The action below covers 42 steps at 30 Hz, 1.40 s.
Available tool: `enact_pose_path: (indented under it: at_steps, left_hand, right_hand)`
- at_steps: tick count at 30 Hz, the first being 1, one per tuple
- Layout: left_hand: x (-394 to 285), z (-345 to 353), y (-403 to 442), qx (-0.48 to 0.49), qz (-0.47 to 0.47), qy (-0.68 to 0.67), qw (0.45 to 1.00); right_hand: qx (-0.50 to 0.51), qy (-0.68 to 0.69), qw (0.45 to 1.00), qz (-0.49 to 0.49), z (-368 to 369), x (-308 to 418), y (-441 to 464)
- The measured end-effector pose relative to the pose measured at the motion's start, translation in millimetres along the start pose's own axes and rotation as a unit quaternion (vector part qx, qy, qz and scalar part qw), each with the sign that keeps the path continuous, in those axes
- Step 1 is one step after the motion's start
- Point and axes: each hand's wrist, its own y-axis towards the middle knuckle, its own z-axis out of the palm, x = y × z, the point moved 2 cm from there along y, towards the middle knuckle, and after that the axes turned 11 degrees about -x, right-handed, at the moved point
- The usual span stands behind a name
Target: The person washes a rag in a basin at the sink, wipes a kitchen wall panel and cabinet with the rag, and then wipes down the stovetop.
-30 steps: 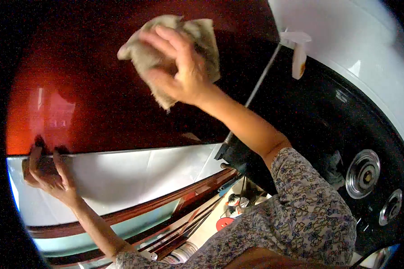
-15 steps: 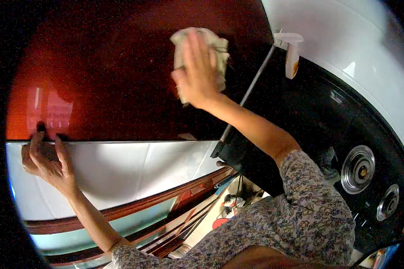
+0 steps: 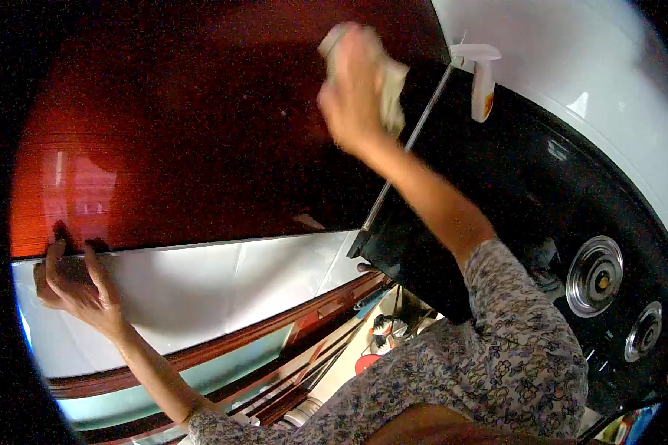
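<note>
My right hand (image 3: 356,100) presses a pale, crumpled cloth (image 3: 395,96) against a glossy red-brown panel (image 3: 200,148). The hand is blurred, its fingers laid over the cloth near the panel's upper right part. At the far left, my left hand (image 3: 85,289) is at the panel's lower edge. Two of its fingertips touch the glossy face, where their dark reflections show, and the other fingers are curled and partly hidden.
A white spray bottle (image 3: 483,93) stands by the panel's right corner, on a black cooktop (image 3: 438,200) with round metal burners (image 3: 595,276). A metal strip (image 3: 408,148) runs between panel and cooktop. Below are a white surface (image 3: 193,282) and dark red-brown rails (image 3: 223,346).
My right hand and the cloth have moved up and to the right across the panel. My left hand stays at the edge, which now appears slightly tilted and lower at the left.
</note>
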Motion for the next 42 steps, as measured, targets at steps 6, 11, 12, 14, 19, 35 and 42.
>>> enact_pose_path:
  at_steps: [6, 11, 12, 14, 19, 35, 42]
  left_hand:
    - [1, 2, -5, -0.023, -0.060, -0.039, 0.997]
    - [0, 2, -6, -0.011, -0.049, -0.035, 0.998]
    - [0, 0, -5, -0.005, -0.035, -0.027, 0.999]
    - [-3, -1, 0, 0.007, -0.014, -0.013, 1.000]
    - [-12, -1, 6, -0.004, -0.024, -0.001, 1.000]
    - [-11, -1, 7, -0.030, -0.023, -0.015, 0.999]
    - [0, 1, 0, -0.005, 0.000, 0.015, 1.000]
  right_hand:
    - [-0.056, -0.039, 0.990, 0.127, 0, -52, 46]
    - [0.128, -0.005, 0.992, 0.016, -23, 21, -68]
    - [0.144, -0.055, 0.988, 0.032, -22, 16, -51]
    - [0.021, -0.037, 0.998, 0.049, -14, -7, -11]
    - [0.057, -0.004, 0.998, 0.034, -24, 18, -58]
    - [-0.048, -0.054, 0.995, 0.075, -12, 1, -22]
    - [0.009, -0.068, 0.997, 0.045, -16, 8, -28]
